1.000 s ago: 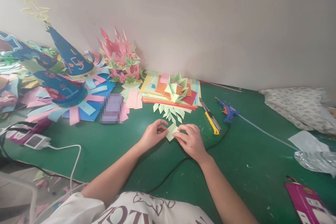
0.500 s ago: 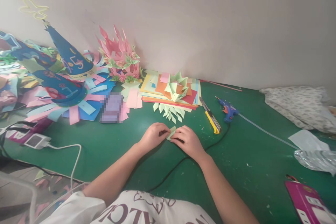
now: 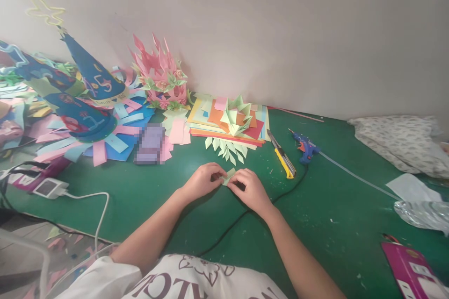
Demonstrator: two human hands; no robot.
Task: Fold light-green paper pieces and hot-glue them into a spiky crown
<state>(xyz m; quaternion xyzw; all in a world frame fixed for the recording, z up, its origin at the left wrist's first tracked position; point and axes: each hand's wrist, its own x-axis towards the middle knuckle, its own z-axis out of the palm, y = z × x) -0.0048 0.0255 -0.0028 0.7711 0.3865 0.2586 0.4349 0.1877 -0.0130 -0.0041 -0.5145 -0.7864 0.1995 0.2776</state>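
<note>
A small piece of light green paper is pinched between my two hands, just above the green table. My left hand grips its left side with thumb and fingertips. On the other side, the fingers of my right hand are closed on the paper too; they cover part of it, so its folds are hard to make out. Beyond my hands lie several pale green folded paper leaves. A pale green folded-paper crown rests behind them on a stack of coloured paper.
Right of my hands are a yellow utility knife and a blue glue gun, whose black cord passes under my right arm. Blue cone hats and a pink paper crown stand left. Power strips lie at both sides.
My left hand has shifted very slightly left and down on the paper. The right fingers have bent a little more and cover more of its right side. Everything else is unchanged.
</note>
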